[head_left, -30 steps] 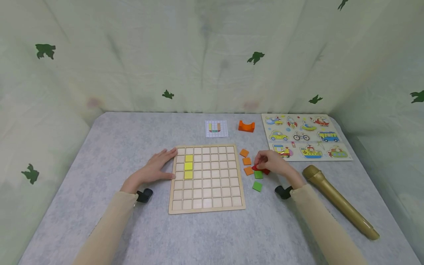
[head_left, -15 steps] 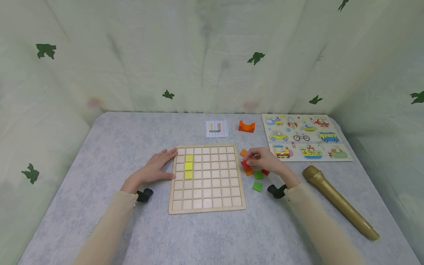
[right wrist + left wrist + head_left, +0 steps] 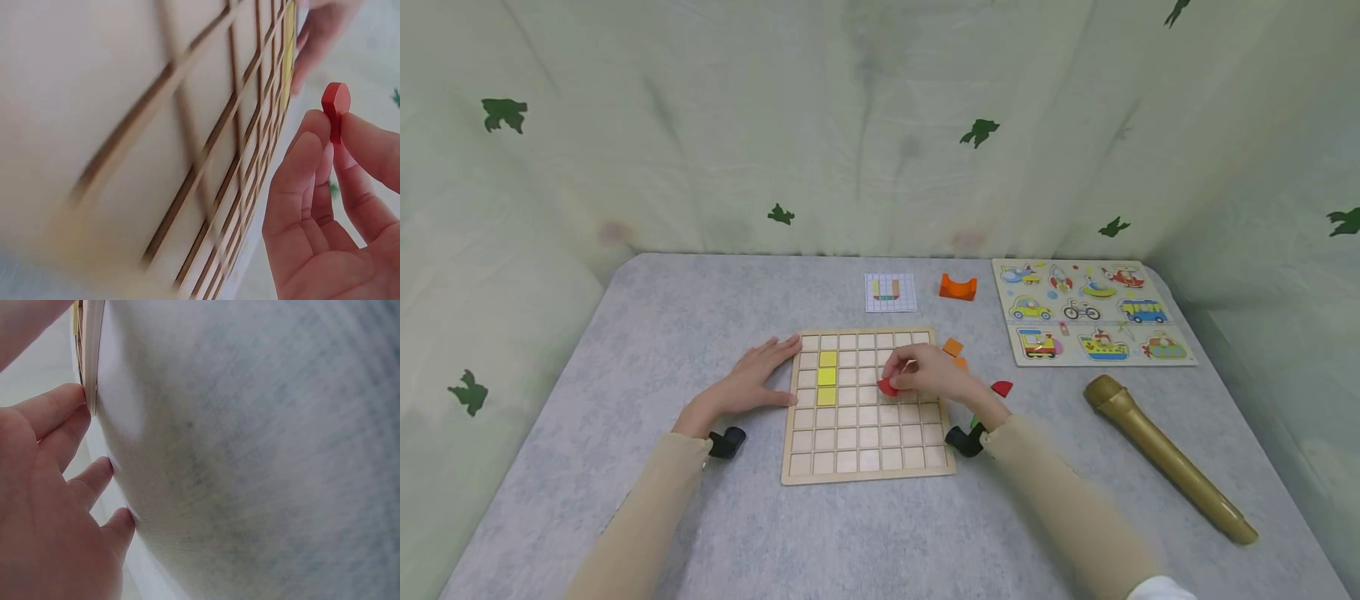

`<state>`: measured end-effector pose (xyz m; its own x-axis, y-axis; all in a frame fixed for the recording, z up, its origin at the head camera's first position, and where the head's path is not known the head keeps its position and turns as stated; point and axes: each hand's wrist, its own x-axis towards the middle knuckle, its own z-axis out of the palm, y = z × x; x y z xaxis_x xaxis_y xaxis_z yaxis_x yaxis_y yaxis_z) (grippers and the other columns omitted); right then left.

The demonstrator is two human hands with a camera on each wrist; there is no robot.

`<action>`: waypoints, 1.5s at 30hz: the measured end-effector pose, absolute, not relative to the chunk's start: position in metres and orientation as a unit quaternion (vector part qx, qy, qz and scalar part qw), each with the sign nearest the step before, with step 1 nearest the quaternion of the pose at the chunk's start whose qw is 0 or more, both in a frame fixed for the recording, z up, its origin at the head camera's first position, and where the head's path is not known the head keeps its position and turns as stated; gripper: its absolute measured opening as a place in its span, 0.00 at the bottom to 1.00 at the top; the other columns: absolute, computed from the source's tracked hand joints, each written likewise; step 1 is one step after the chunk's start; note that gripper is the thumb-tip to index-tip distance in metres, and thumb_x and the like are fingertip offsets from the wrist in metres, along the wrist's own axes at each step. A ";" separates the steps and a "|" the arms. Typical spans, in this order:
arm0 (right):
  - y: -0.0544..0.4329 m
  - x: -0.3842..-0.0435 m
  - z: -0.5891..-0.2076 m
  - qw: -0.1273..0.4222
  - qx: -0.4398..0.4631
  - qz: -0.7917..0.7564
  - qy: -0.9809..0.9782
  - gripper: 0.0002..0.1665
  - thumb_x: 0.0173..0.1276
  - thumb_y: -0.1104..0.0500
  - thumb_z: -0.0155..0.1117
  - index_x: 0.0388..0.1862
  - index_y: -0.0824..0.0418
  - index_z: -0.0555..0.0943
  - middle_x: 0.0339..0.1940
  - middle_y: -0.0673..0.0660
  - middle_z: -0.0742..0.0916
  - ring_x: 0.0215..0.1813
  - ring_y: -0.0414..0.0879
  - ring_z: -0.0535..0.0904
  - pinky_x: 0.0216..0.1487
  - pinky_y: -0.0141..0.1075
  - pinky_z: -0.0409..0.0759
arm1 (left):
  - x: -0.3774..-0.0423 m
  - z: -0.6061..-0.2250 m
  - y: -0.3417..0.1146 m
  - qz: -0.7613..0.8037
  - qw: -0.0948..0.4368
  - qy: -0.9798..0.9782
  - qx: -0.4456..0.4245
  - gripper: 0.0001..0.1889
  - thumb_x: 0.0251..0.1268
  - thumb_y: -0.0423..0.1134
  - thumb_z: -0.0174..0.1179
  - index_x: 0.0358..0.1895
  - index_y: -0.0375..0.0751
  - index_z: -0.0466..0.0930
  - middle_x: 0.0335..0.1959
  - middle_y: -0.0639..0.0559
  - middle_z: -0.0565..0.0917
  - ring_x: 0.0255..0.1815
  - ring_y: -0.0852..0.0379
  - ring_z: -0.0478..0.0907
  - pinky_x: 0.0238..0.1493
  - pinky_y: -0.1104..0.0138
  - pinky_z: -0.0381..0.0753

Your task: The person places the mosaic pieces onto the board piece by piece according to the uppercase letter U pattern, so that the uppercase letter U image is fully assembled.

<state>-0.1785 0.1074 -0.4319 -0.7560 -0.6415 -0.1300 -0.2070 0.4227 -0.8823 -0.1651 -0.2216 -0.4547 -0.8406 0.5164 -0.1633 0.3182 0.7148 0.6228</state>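
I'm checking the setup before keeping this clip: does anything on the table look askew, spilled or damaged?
Nothing plainly stands out: no spill or damage shows. The yellow tiles sit squarely in the grid board. The gold microphone lies aslant, but seems merely set aside.

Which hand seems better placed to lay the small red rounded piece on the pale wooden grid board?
The right hand, probably: it pinches the small red rounded piece over the pale wooden grid board. The left hand holds no piece, touching the board's left edge.
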 end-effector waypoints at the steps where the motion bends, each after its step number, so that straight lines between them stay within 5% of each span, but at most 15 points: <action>1: 0.101 -0.178 -0.432 0.231 -0.266 -0.466 0.811 0.03 0.65 0.68 0.61 0.35 0.62 0.81 0.32 0.51 0.83 0.32 0.44 0.76 0.36 0.33 0.75 | -0.165 -0.455 -0.221 0.301 0.165 0.911 0.229 0.46 0.60 0.49 0.66 0.75 0.33 0.50 0.76 0.39 0.49 0.75 0.35 0.36 0.70 0.41 0.32; 18: 0.025 -0.155 -0.435 0.236 -0.247 -0.413 0.844 0.04 0.61 0.68 0.65 0.30 0.59 0.82 0.24 0.48 0.82 0.27 0.39 0.73 0.30 0.28 0.71 | -0.166 -0.453 -0.220 0.302 0.170 0.911 0.224 0.46 0.60 0.46 0.66 0.75 0.35 0.50 0.76 0.41 0.48 0.75 0.36 0.35 0.70 0.42 0.32; 45: 0.010 -0.146 -0.435 0.193 -0.242 -0.354 0.883 0.06 0.60 0.69 0.66 0.27 0.60 0.81 0.19 0.48 0.78 0.22 0.39 0.71 0.26 0.27 0.69 | -0.163 -0.450 -0.219 0.306 0.167 0.910 0.224 0.45 0.60 0.47 0.66 0.74 0.33 0.51 0.76 0.39 0.48 0.75 0.35 0.35 0.70 0.42 0.32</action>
